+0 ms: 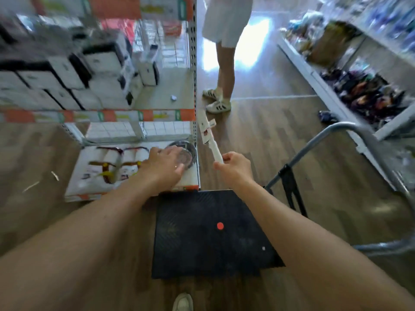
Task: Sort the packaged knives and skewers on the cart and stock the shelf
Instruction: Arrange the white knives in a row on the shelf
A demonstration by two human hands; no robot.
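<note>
My left hand [165, 163] lies palm down on a round clear dish [187, 149] at the right end of the bottom shelf [189, 179]; blur hides whether my fingers curl round it. My right hand [234, 168] grips the near end of a long white package [210, 133], which points up and away, just beside the shelf post. Under my forearms is the cart [202, 248], its black deck bearing a red dot [220, 225]. Another person [224, 70] stands ahead.
</note>
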